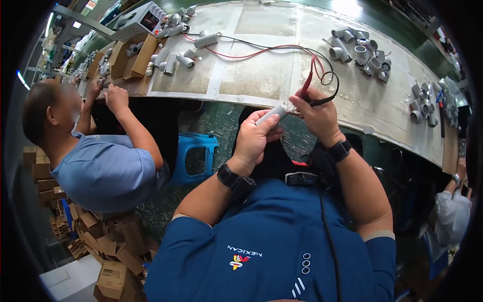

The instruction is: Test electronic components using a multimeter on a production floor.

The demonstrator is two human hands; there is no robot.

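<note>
My left hand (251,137) curls round the grey cylinder (270,115), right hand (320,118) pinches red probe (306,85), black probe (323,101): testing, I judge; steadiness needed.

A line of white capital lettering (244,250) stands upside down on the dark blue shirt (271,211) at the lower centre of the frame, with a small red, yellow and white emblem (238,261) just below it. Further right on the shirt are three pale rings (306,263) in a column, above slanting white bars (298,287). At lower left, a brown carton (110,289) bears dark print, too small to make out. At upper left, a white box (132,25) carries a dark picture panel (150,20).
</note>
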